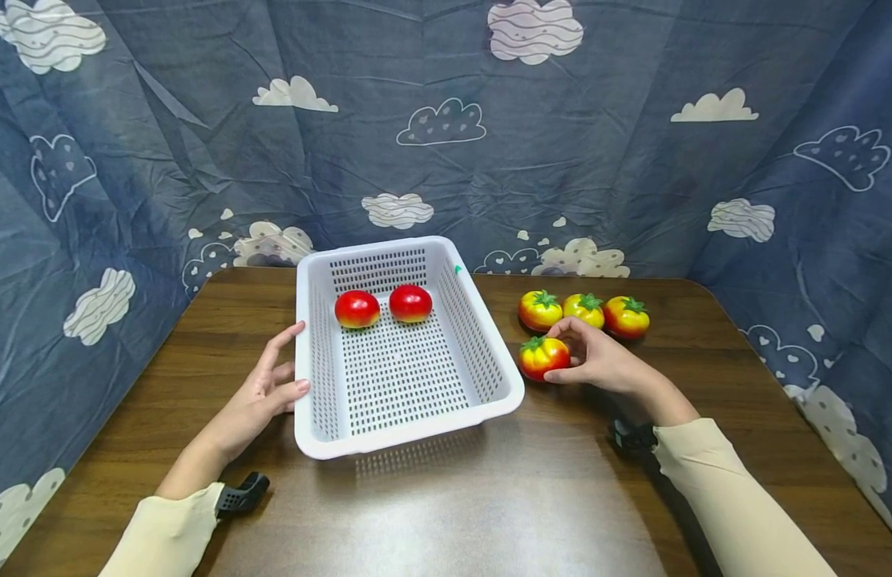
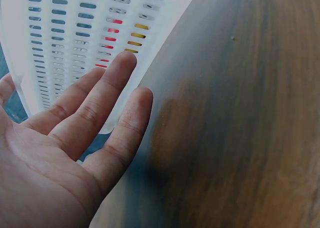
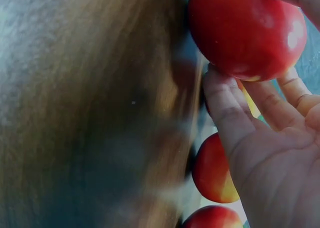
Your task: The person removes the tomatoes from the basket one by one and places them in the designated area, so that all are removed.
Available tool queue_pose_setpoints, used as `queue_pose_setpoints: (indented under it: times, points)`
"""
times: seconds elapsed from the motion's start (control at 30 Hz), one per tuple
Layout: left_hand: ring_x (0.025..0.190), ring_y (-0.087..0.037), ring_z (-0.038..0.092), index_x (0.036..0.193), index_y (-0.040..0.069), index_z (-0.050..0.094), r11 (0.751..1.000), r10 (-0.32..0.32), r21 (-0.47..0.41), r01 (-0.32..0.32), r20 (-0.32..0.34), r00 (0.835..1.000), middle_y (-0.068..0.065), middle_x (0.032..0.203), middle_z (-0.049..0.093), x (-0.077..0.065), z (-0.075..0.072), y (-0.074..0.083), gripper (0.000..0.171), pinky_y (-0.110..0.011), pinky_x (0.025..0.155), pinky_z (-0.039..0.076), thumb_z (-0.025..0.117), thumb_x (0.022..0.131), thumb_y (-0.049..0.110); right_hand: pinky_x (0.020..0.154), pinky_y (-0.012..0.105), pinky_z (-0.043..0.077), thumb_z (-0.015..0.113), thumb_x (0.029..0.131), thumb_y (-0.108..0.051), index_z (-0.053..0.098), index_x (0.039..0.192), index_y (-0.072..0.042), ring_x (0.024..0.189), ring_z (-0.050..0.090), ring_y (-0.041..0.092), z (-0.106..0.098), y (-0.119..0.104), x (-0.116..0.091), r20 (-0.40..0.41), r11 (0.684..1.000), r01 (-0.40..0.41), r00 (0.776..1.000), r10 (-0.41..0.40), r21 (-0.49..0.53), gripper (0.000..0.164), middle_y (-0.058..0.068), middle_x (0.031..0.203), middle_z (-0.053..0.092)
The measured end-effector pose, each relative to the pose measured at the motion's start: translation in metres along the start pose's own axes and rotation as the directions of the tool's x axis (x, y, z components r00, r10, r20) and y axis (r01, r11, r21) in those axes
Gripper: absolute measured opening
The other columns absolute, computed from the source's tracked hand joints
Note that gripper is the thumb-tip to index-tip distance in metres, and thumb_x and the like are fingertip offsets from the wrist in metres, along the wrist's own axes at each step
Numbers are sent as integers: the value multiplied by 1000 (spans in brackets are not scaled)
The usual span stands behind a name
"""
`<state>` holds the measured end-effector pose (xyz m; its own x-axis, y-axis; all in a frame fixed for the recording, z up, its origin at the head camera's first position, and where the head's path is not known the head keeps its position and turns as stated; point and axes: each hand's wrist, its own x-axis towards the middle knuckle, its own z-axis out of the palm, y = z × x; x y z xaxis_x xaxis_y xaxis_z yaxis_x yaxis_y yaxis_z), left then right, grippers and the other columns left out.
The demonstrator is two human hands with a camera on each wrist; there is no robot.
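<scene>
My right hand [image 1: 597, 361] holds a red-and-yellow toy tomato [image 1: 543, 358] with a green leafy top, between thumb and fingers, just right of a white plastic basket [image 1: 409, 437]. In the right wrist view the held tomato [image 3: 247, 35] shows its smooth red side. At the basket's left wall, my left hand [image 1: 261, 393] rests fingertips on the rim. The left wrist view shows its fingers [image 2: 117, 120] fairly straight beside the slotted wall. Inside the basket lie two red tomatoes, one on the left [image 1: 357, 309] and one on the right [image 1: 411, 304], towards the back.
Behind the right hand, three more toy tomatoes stand in a row: left [image 1: 539, 311], middle [image 1: 584, 309] and right [image 1: 626, 317]. Everything rests on a brown wooden table [image 1: 431, 513]. A dark blue cloud-print cloth [image 1: 446, 184] hangs behind and around it.
</scene>
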<state>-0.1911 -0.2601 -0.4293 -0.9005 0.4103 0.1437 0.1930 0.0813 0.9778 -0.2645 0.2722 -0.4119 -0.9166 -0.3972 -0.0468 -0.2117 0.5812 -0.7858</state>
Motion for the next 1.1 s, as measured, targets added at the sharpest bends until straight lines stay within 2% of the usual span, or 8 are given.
queue_pose_setpoints:
  times: [0.23,0.5,0.63,0.77,0.87,1.1]
  points:
    - [111,-15,73,171,31,9,1000,6,-11,-6,7,1000,-27,143,51,0,-1,-1,79,-35,89,64,50,109,4,98,18,52,90,87,-21,57,137,-3,121,64,27,-2,1,0,2,999,18,1000,-18,-27,62,15,134,69]
    - [111,-14,73,171,32,8,1000,-7,-3,7,6,1000,-34,146,46,0,0,1,79,-35,89,64,49,110,6,95,12,52,91,86,-21,56,135,1,115,67,26,-3,3,-3,2,999,-11,1000,11,-31,64,18,131,67]
    - [112,-14,73,171,33,9,1000,-6,-4,6,4,1000,-34,147,45,0,0,1,79,-35,89,64,49,110,6,99,15,52,90,87,-24,57,139,-1,119,66,27,-4,3,-3,8,999,-17,1000,17,-44,66,16,135,67]
    - [113,-14,73,171,32,9,1000,-1,-6,1,4,1000,-34,146,46,0,0,1,79,-35,89,64,50,110,5,106,28,55,89,88,-28,59,144,-5,125,64,28,-4,3,-3,13,996,-8,1000,10,-86,67,14,141,67]
    - [113,-14,73,171,32,9,1000,0,-7,0,3,1000,-33,146,46,0,0,1,79,-35,89,64,50,110,5,106,35,57,89,88,-28,59,144,-5,124,64,29,-4,2,-2,13,995,-2,1000,4,-102,68,15,141,67]
    - [112,-14,73,171,32,9,1000,-1,-5,1,2,1000,-32,145,48,0,0,1,79,-35,89,64,50,109,5,96,27,57,92,86,-25,57,140,-1,118,65,29,0,3,1,2,994,14,1000,-14,-111,69,17,137,67]
